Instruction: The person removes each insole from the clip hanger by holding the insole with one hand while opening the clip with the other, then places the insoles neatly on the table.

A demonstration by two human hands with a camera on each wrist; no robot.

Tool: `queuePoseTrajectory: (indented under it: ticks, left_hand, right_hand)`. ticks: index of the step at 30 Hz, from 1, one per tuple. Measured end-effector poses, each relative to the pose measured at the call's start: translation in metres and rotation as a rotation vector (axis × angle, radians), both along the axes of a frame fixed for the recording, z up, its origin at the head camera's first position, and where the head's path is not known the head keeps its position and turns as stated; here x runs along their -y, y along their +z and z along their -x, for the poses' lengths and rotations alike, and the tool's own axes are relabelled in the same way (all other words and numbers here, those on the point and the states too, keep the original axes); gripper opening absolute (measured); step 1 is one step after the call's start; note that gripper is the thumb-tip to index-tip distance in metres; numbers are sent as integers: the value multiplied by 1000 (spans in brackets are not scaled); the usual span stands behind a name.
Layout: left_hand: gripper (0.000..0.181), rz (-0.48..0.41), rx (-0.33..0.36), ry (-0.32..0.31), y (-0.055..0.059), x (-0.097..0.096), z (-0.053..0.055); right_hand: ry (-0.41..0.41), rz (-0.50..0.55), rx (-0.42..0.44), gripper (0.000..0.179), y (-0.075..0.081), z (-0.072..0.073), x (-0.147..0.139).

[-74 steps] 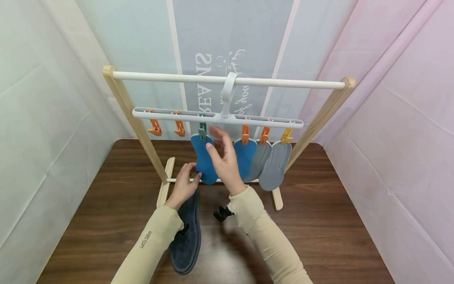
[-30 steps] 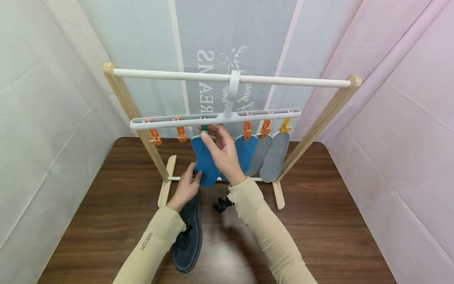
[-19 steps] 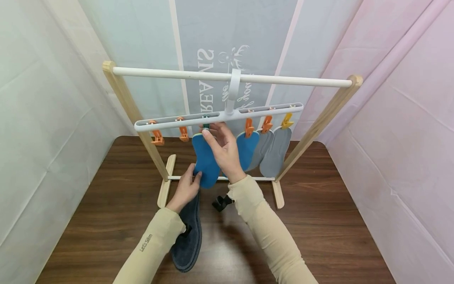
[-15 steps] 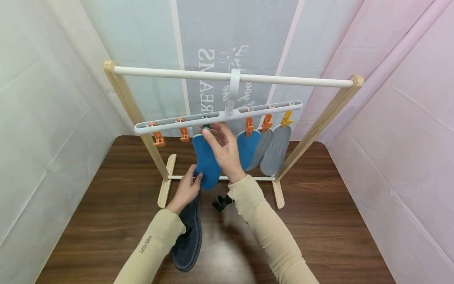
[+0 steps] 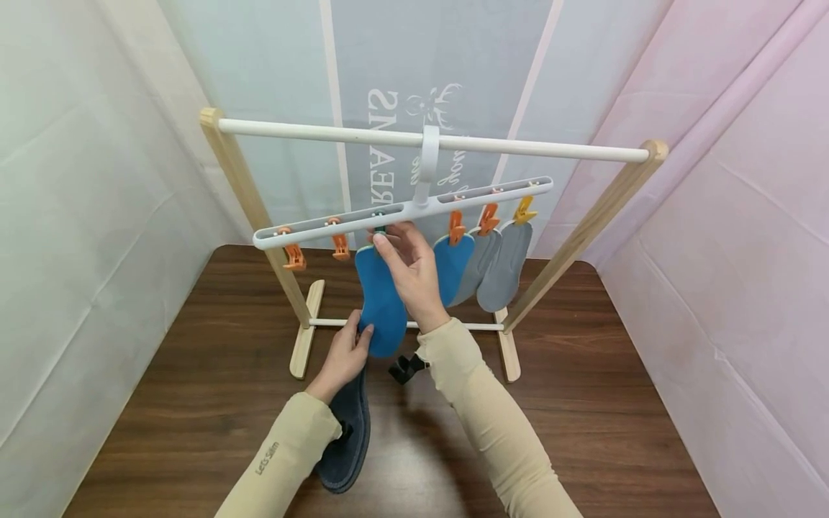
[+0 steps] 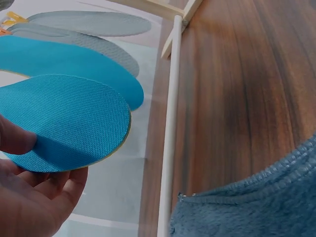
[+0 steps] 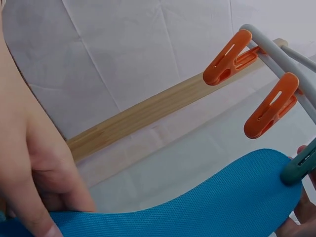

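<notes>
In the head view my left hand (image 5: 342,358) pinches the lower end of a blue insole (image 5: 383,306), thumb on the front face and fingers behind. The same insole (image 6: 74,116) fills the left side of the left wrist view. My right hand (image 5: 416,277) is at the insole's top, thumb and fingers pinching the green clothes peg (image 5: 379,224). The right wrist view shows this green peg (image 7: 298,165) still biting the insole's upper edge. The peg hangs from a white clip hanger (image 5: 337,223), which is hooked on the rack's rail and turned at an angle.
A second blue insole (image 5: 452,266) and two grey insoles (image 5: 508,266) hang from pegs on the right. Two orange pegs (image 5: 294,255) on the left hold nothing. Beneath my left arm lies a dark blue shoe (image 5: 346,453). The wooden rack's lower bar (image 5: 330,323) runs behind the insoles.
My right hand has closed in on the green peg. The hanger has swung, its left end towards me and its right end away. My left hand has drawn the insole slightly lower.
</notes>
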State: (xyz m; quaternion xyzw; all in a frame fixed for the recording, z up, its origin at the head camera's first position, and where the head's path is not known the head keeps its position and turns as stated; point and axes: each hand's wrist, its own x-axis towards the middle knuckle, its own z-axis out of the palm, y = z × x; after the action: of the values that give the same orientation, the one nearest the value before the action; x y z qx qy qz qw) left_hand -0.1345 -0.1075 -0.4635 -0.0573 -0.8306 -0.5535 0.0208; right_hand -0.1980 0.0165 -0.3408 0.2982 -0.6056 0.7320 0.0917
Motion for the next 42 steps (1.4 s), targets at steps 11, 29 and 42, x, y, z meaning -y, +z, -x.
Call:
queuePoseTrajectory:
  ticks: [11, 29, 42]
  left_hand:
    - [22, 11, 36, -17, -12, 1, -15]
    - [14, 87, -30, -42, -22, -7, -41]
    - [11, 78, 29, -85, -33, -13, -65]
  right_hand:
    - [20, 17, -1, 33, 0, 0, 0]
    - [28, 18, 9, 34, -1, 2, -2]
    - [8, 12, -10, 34, 0, 0, 0]
